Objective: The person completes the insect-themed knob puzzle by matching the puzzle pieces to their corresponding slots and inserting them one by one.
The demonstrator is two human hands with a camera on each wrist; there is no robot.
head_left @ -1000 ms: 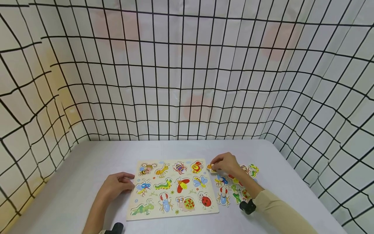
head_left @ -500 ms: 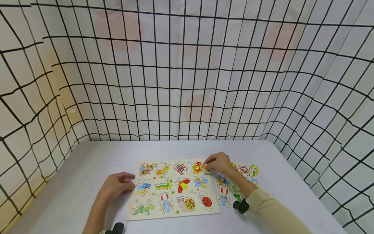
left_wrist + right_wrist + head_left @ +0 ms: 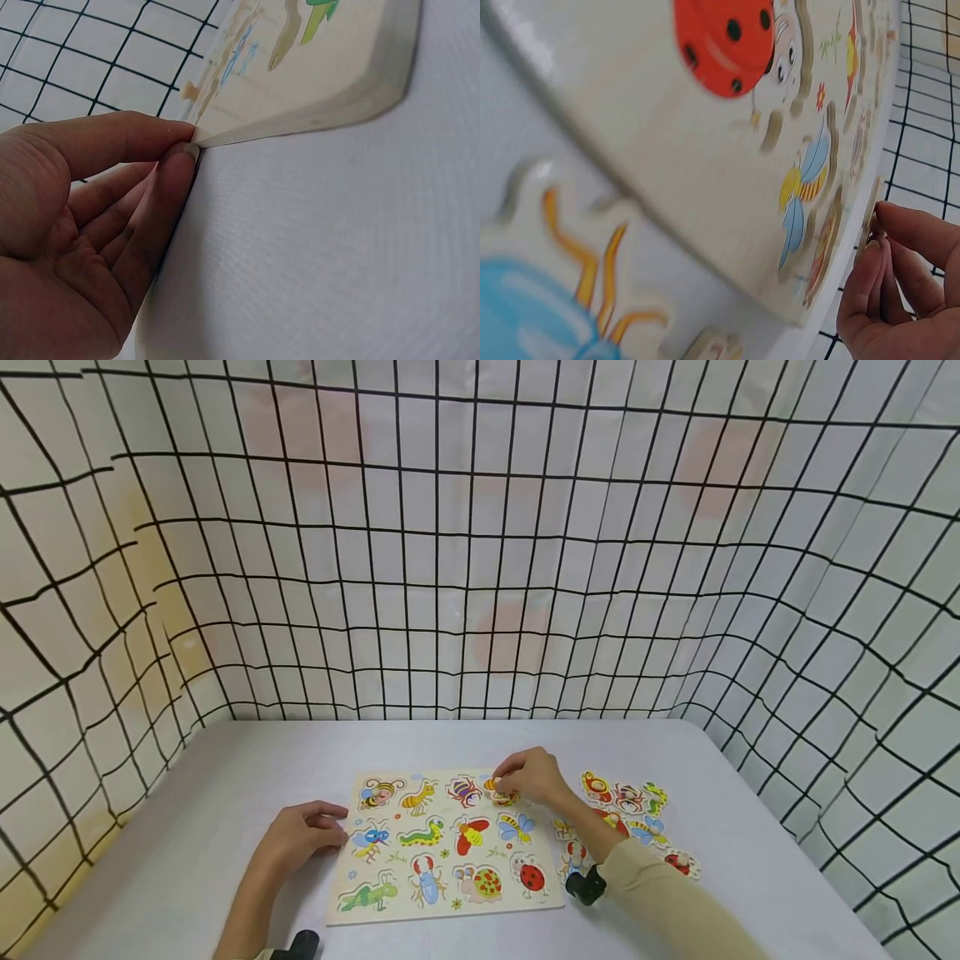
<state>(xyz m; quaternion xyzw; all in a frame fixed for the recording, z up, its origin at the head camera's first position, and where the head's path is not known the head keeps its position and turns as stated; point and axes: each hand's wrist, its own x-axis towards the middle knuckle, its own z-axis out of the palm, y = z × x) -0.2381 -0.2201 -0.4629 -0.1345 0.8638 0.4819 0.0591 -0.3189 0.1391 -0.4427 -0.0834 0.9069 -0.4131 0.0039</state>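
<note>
A wooden insect puzzle board (image 3: 465, 860) lies flat on the white table, printed with colourful bugs in cut-out recesses. At its left edge rests my left hand (image 3: 303, 835); in the left wrist view, its fingertips (image 3: 184, 135) are right at the board's edge. My right hand (image 3: 532, 777) is over the board's top right corner. Between thumb and fingers it pinches an orange-striped puzzle piece (image 3: 492, 786), which overlaps the red-and-yellow bug recess in the head view. Seen from the right wrist, this piece (image 3: 869, 219) is edge-on, so its picture is hidden.
Right of the board lie several loose puzzle pieces, including a spider (image 3: 628, 797), a caterpillar (image 3: 655, 798), a blue-winged bee (image 3: 648, 832) and a ladybird (image 3: 681, 862). A blue beetle piece (image 3: 574, 857) lies close to the board, partly behind my right wrist. Black netting (image 3: 465, 610) surrounds the table.
My right hand has carried the striped piece leftward, from beside the board to over its top right corner, uncovering more loose pieces. My left hand has stayed at the left edge.
</note>
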